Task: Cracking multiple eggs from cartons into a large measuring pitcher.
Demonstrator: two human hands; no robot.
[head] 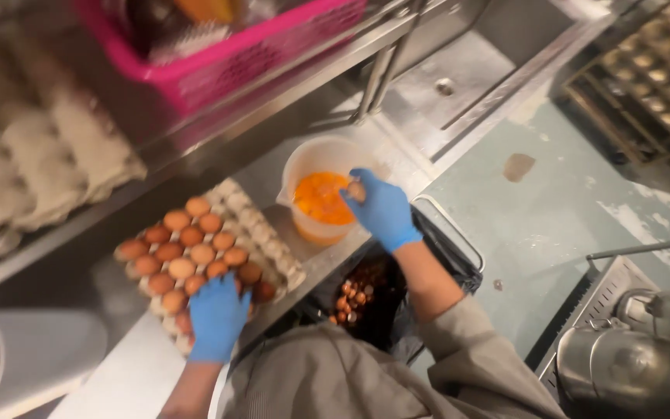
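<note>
Here the right hand [381, 208] pinches a brown egg [357, 191] over the yolk-filled jug [321, 190] at frame centre, while the left hand [216, 314] rests spread on the egg tray [195, 248] lower left.

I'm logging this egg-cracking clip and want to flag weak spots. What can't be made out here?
- Pink basket contents: head view, cut off by the top edge, blurred.
- Eggs under the left hand: covered by the glove.
- Bin contents: dark, too small.
- Egg in the right hand: mostly wrapped by fingers.
</note>
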